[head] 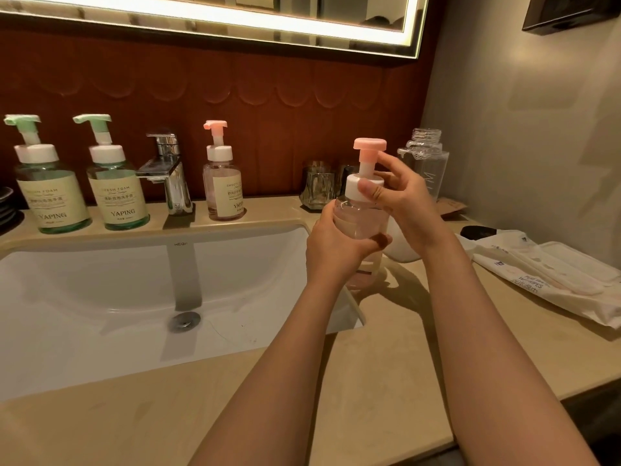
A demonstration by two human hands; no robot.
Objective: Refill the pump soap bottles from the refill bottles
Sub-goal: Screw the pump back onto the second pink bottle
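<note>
A clear pump bottle with pale pink liquid and a pink pump head stands at the sink's right corner. My left hand grips its body from the left. My right hand pinches the white collar under the pump head with thumb and fingers. Behind my right hand stands a clear, uncapped bottle that looks empty. A second pink pump bottle stands beside the tap. Two green pump bottles stand at the back left.
The white sink fills the left of the beige counter, with a chrome tap behind it. Dark glass cups stand at the back. A pack of wipes lies at the right, by the wall.
</note>
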